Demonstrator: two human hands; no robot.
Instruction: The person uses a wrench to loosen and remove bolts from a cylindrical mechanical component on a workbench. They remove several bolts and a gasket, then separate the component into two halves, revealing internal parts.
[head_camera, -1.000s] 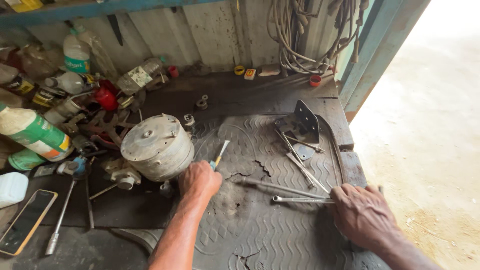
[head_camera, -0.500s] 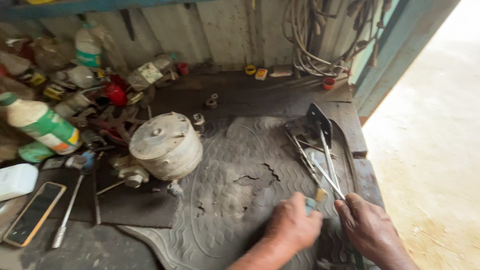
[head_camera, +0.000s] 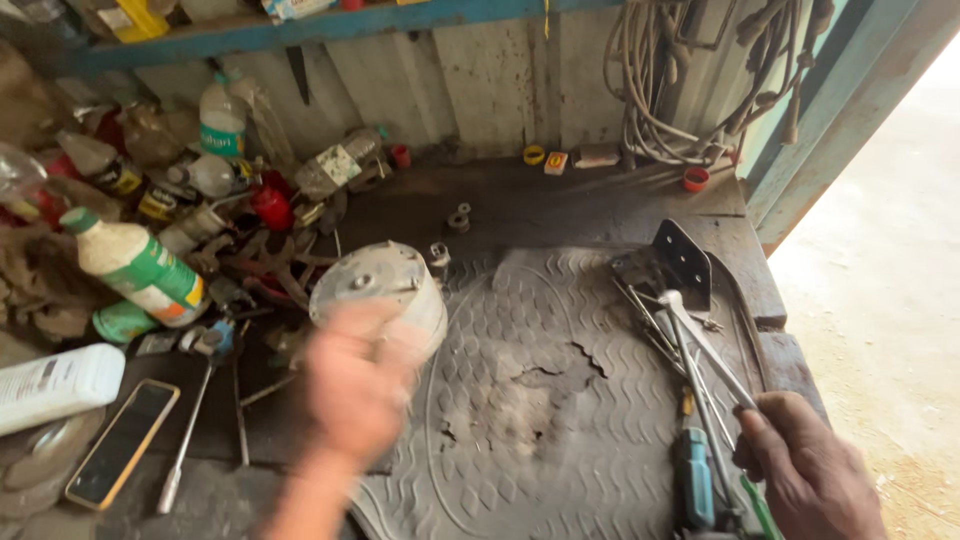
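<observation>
My right hand (head_camera: 810, 475) is at the lower right of the workbench, closed around the near end of a long metal wrench (head_camera: 705, 345). The wrench's far end lies among other steel tools beside a black metal bracket (head_camera: 685, 262). A screwdriver with a blue-green handle (head_camera: 693, 480) lies on the rubber mat (head_camera: 560, 400) just left of that hand. My left hand (head_camera: 355, 385) is blurred by motion. It hovers in front of a round grey metal drum (head_camera: 385, 290) with its fingers apart and nothing in it.
Bottles, cans and small parts crowd the left side, including a white-and-green bottle (head_camera: 135, 265). A phone (head_camera: 122, 442) and a long rod tool (head_camera: 190, 425) lie at the front left. Cables (head_camera: 690, 90) hang on the back wall. The bench ends at the right.
My left hand put the screwdriver down near my right hand and swung back left to the drum. My right hand has taken hold of the long wrench.
</observation>
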